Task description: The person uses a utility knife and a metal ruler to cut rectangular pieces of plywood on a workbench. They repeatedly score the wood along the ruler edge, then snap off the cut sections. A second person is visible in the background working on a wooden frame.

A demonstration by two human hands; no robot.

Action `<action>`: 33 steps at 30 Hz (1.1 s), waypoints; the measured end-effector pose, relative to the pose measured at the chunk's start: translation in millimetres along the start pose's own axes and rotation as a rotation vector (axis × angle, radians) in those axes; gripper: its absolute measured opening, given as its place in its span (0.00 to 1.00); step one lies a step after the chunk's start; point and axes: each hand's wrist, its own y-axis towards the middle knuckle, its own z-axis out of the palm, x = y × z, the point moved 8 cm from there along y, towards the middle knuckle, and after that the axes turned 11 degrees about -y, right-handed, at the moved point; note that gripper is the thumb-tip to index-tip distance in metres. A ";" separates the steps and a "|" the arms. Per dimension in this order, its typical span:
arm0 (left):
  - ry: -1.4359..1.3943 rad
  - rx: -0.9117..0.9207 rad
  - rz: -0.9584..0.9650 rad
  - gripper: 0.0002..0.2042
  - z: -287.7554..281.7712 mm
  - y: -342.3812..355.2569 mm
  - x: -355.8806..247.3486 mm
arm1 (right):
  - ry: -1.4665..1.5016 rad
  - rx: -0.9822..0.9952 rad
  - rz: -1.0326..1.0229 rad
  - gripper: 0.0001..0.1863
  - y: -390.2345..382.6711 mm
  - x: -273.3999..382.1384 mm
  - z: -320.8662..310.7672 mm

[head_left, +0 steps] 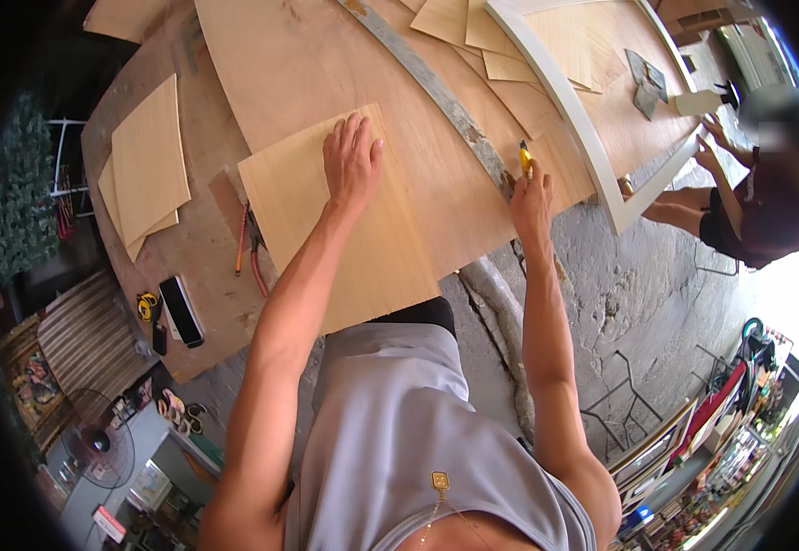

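Observation:
My left hand (pixel 352 165) lies flat on a square sheet of thin plywood (pixel 363 248), fingers stretched toward its far edge. The sheet sits on a larger plywood board (pixel 280 55) at the near side of the worktable, and its near edge reaches my waist. My right hand (pixel 532 197) is closed around a yellow utility knife (pixel 525 158), whose dark tip points away from me. Beside that hand ends a long, worn metal strip (pixel 427 78) that runs diagonally across the board. Whether my right hand touches the strip, I cannot tell.
Cut plywood pieces (pixel 150 151), pliers (pixel 255 248), a pencil (pixel 241 241), a phone (pixel 181 310) and a tape measure (pixel 147 306) lie leftward. At the right stand a white frame (pixel 565 101) and a bottle (pixel 699 103); a person (pixel 767 193) holds the frame.

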 end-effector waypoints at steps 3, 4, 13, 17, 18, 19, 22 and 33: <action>0.113 -0.040 -0.001 0.20 18.4 -2.4 10.1 | 0.558 0.241 0.257 0.22 1.2 7.4 0.4; 0.122 -0.041 -0.013 0.20 24.2 -2.1 13.5 | 0.776 0.286 0.289 0.23 3.5 14.3 14.2; 0.151 -0.003 -0.066 0.20 23.4 -3.3 13.7 | 0.951 0.621 0.143 0.24 22.4 148.1 64.7; 0.154 -0.012 -0.090 0.19 23.2 -1.5 13.2 | 0.690 0.457 0.014 0.23 31.2 170.1 68.6; 0.157 -0.015 -0.093 0.19 23.4 -2.3 13.7 | 0.653 0.438 -0.049 0.23 33.7 178.3 55.8; 0.158 -0.014 -0.099 0.19 23.2 -2.8 15.2 | 0.671 0.390 -0.098 0.24 31.6 182.9 56.5; 0.150 -0.016 -0.106 0.19 23.7 -1.5 14.3 | 0.703 0.311 -0.183 0.24 25.2 188.7 56.7; 0.150 -0.030 -0.093 0.19 22.6 -0.9 14.7 | 0.602 0.473 -0.170 0.25 26.5 201.1 54.6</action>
